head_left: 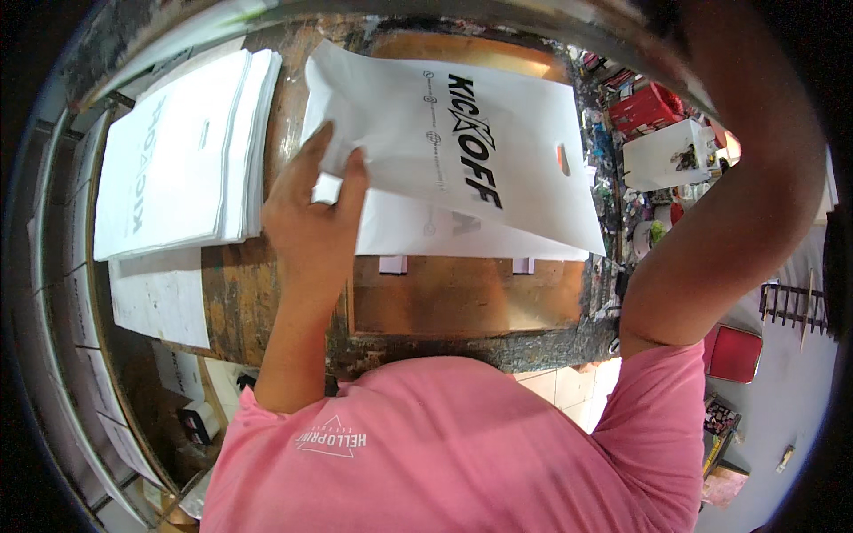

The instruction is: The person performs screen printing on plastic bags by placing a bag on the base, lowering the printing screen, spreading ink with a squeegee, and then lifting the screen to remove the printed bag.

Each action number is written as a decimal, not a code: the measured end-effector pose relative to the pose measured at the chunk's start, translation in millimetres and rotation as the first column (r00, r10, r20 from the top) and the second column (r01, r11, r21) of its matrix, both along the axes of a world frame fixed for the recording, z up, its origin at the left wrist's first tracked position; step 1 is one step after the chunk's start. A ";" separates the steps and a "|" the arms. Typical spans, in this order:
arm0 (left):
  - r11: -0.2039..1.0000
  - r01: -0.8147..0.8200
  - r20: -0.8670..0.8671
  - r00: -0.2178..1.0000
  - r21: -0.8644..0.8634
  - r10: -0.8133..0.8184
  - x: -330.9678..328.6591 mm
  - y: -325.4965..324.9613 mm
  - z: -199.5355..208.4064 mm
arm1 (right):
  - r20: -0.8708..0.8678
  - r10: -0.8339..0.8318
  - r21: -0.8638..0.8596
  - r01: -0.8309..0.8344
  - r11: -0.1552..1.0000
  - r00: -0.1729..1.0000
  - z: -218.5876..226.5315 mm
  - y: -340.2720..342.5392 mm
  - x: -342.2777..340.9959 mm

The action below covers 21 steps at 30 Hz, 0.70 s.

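Working from afar, I have my left hand (309,202) at the left edge of a white printed bag (391,111), thumb and fingers parted beside its buckled surface; whether they truly pinch it, I cannot tell. My right arm (733,226) reaches up the right side, but its hand is out of view, so I cannot judge its hold. The bag lies over a brown board (462,306) on the worn table (233,293), its handle cut-out (563,160) toward the right, its left part bowed up above a white layer (386,233). A stack of similar bags (173,169) rests to the left. To do this well, I should grip only the edge, clear of the black print (480,147), which may smear if fresh, and lift evenly to avoid creasing.
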<state>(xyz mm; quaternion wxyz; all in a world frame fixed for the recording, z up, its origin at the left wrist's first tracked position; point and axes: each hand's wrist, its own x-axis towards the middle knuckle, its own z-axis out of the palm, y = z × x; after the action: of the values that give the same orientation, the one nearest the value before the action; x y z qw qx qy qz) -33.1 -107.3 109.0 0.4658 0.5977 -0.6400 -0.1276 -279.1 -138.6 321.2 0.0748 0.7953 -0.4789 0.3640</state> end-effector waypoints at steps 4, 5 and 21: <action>0.986 -0.068 -0.373 0.920 0.150 0.120 48.9 23.6 -4.6 | -0.059 0.035 -0.001 -0.036 0.999 0.998 -4.3 -16.0 4.7; 0.983 -0.116 -0.309 0.938 0.141 0.155 67.5 22.7 1.8 | -0.075 0.034 -0.008 -0.035 0.999 0.997 -5.2 -15.8 6.5; 0.800 -0.600 0.656 0.604 0.001 0.453 486.0 -69.2 7.2 | -0.228 -0.224 -0.187 0.183 0.965 0.948 -9.4 19.8 41.1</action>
<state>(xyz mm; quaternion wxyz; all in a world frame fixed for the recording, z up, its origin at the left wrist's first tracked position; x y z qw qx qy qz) 452.9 -176.5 116.2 0.1729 0.8150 -0.5320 0.1516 -238.0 -118.8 311.7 0.2362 0.7719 -0.5138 0.2904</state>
